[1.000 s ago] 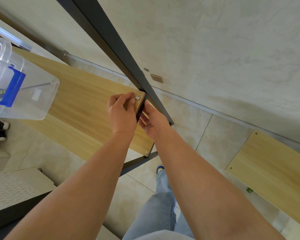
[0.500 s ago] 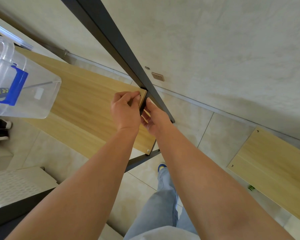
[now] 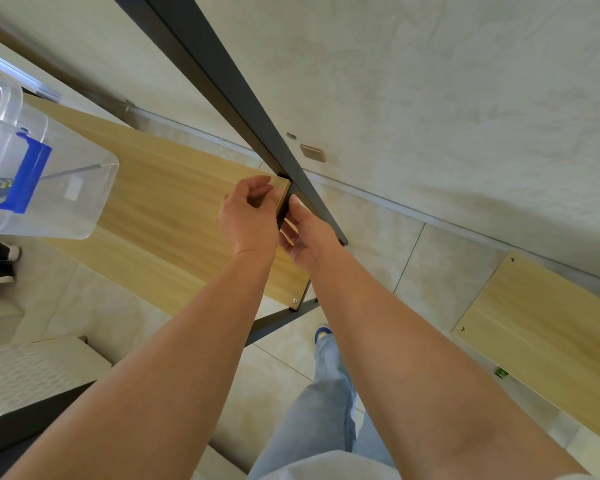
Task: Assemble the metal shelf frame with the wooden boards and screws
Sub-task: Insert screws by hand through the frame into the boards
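At the far corner of the wooden board, beside the metal upright, my left hand pinches something hidden, probably the screw, my right hand curled under the edge; next, seating it straight.

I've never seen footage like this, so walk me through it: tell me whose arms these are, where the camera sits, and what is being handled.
The camera sits on a person's head, looking down, so the arms are their own. They are building a shelf: a wooden board lies in a dark metal frame. The left hand curls its fingers at the board's far corner; what it pinches is hidden. The right hand reaches under that corner, beside the frame. A screw sits in the near corner. A clear plastic box stands on the board, and a spare board lies on the floor.
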